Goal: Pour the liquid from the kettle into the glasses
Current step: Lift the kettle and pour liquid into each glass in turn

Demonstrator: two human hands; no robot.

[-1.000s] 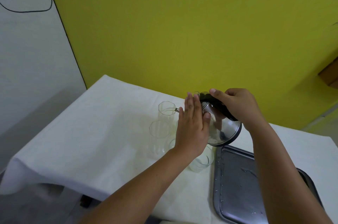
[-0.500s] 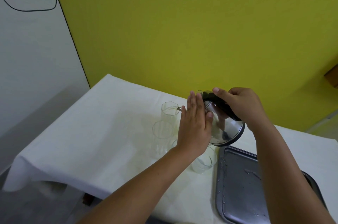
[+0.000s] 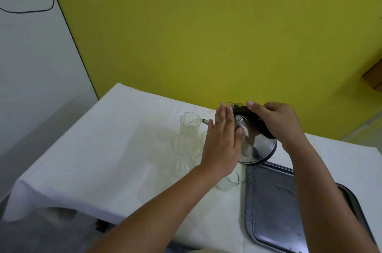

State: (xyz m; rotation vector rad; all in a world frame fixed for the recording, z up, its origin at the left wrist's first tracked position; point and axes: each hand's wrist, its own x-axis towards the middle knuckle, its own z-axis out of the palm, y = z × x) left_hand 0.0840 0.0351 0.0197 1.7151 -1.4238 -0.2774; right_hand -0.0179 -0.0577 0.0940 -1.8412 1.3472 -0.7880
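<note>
My right hand (image 3: 277, 122) grips the black handle of a shiny steel kettle (image 3: 255, 145), which is tipped steeply to the left. Its thin spout (image 3: 205, 121) reaches over the rim of the far tall glass (image 3: 190, 126). My left hand (image 3: 222, 143) lies flat against the kettle's lid side, fingers straight. A second tall glass (image 3: 182, 149) stands nearer to me. A short glass (image 3: 230, 180) sits below my left wrist, and other glasses are partly hidden behind that hand.
A wet metal tray (image 3: 275, 207) lies on the white tablecloth (image 3: 103, 149) at the right, close to the kettle's base. The yellow wall (image 3: 206, 35) stands right behind the table. The cloth's left and front edges drop off.
The kettle stays tipped over the far glass and both hands keep their hold. Only my view has shifted slightly.
</note>
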